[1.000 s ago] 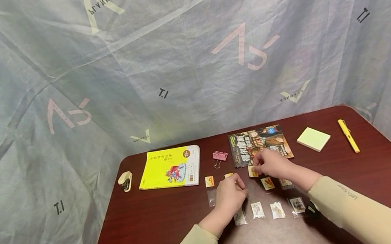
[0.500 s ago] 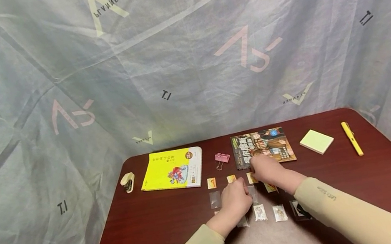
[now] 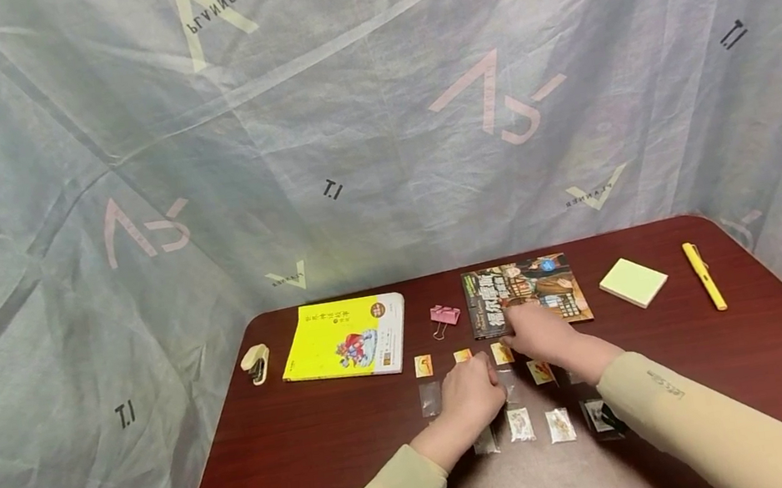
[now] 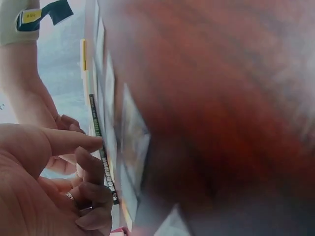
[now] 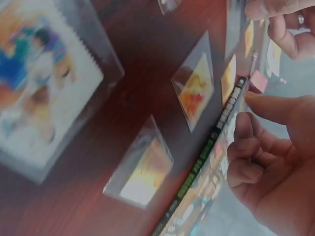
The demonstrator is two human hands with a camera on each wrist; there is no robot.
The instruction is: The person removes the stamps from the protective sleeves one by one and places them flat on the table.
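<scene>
On the dark red table [image 3: 296,469], towards the far edge, the small rectangular yellow-orange picture card [image 3: 501,353] lies at the right hand [image 3: 543,333], thumb and loosely bent fingers apart. The left hand [image 3: 470,392] is beside a clear plastic sleeve [image 3: 509,386]; I cannot tell whether its fingertips pinch anything.
</scene>
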